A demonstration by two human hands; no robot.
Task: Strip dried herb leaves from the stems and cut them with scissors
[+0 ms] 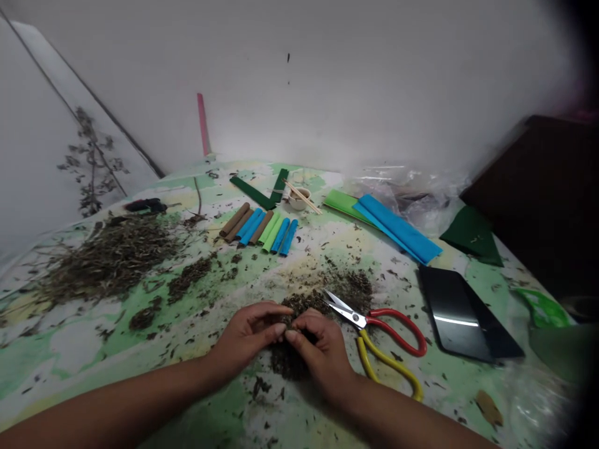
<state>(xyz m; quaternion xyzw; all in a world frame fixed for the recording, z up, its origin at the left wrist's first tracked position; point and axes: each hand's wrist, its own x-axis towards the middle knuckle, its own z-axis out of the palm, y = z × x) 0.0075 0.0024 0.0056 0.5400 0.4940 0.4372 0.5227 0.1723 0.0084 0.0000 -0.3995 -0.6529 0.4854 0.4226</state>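
Note:
My left hand [250, 333] and my right hand [322, 352] meet fingertip to fingertip over a heap of crumbled dried leaves [290, 365]. Both are closed in a pinch, with a small dark bit of dried leaf between them, mostly hidden by the fingers. Just right of my right hand lie scissors [358, 320] with one red and one yellow handle, blades slightly apart. More leaf crumbs [353, 290] spread behind the blades. Beyond my hands, several rolled paper tubes [259, 229] in brown, blue and light green lie in a row.
A large pile of dried stems and leaves [112, 252] lies left, with dark-handled pruners [146, 204] behind. A small cup [299, 198] carries sticks across it. Folded blue paper [400, 227], a black tablet-like slab [461, 312] and clear plastic [538, 399] lie right.

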